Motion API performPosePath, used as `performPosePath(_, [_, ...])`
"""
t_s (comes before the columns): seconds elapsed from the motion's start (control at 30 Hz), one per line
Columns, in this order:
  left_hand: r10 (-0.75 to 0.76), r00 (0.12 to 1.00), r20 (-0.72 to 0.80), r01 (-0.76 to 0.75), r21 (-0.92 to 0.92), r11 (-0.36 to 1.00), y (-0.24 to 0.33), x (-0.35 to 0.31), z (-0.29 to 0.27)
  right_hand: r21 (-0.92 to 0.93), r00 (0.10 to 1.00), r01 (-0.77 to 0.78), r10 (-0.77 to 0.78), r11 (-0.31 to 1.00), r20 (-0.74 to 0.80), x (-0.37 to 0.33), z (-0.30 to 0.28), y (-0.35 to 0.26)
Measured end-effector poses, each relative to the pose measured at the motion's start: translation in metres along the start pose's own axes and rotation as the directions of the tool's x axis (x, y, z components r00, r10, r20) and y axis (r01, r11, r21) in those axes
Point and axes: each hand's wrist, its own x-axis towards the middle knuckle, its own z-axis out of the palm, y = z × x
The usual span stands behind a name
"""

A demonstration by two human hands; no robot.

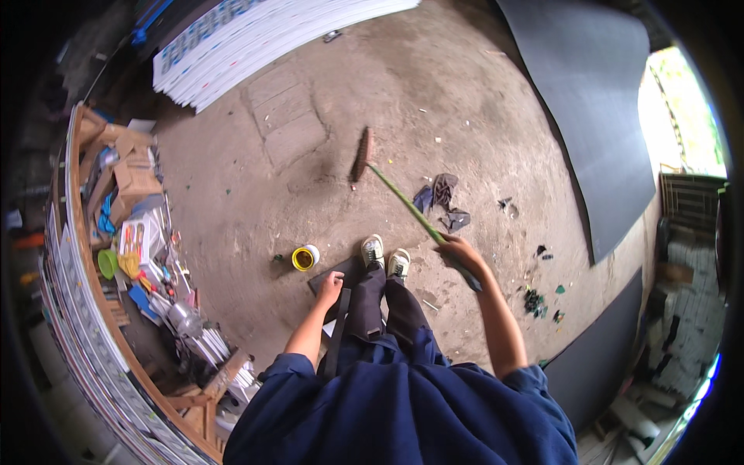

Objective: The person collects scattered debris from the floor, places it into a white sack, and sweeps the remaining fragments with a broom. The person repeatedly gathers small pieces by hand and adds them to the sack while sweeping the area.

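Note:
My right hand [463,258] is closed around the green handle of a broom [403,203], whose end reaches back past my wrist. The broom's reddish-brown head [364,153] rests on the concrete floor ahead of my feet. Loosely curled and with nothing visible in it, my left hand [331,288] hangs beside my left thigh. Left of my shoes stands a yellow-rimmed white bucket [305,257] with something brown inside. Dark crumpled cloths [443,192] lie to the right of the handle. A dark flat piece [349,273] is partly hidden behind my left hand and leg.
Along the left, a wooden-framed bin [143,372] holds cardboard, tools and a green bowl [108,263]. White panels [256,46] are stacked at the far left. A large dark sheet [593,108] lies at the right, with green and black scraps [534,302] nearer me.

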Motion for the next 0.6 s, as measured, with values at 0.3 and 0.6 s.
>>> performPosePath(0.3, [0.005,0.986,0.164,-0.028,0.139,0.99,0.003,0.029,0.001,0.155,0.973,-0.093,0.123,0.984,-0.194,-0.037,-0.059,0.094])
performPosePath(0.6, [0.039,0.977,0.208,-0.068,0.134,0.989,0.049,0.053,0.015,0.301,0.906,-0.139,0.244,0.943,-0.345,-0.134,-0.084,0.093])
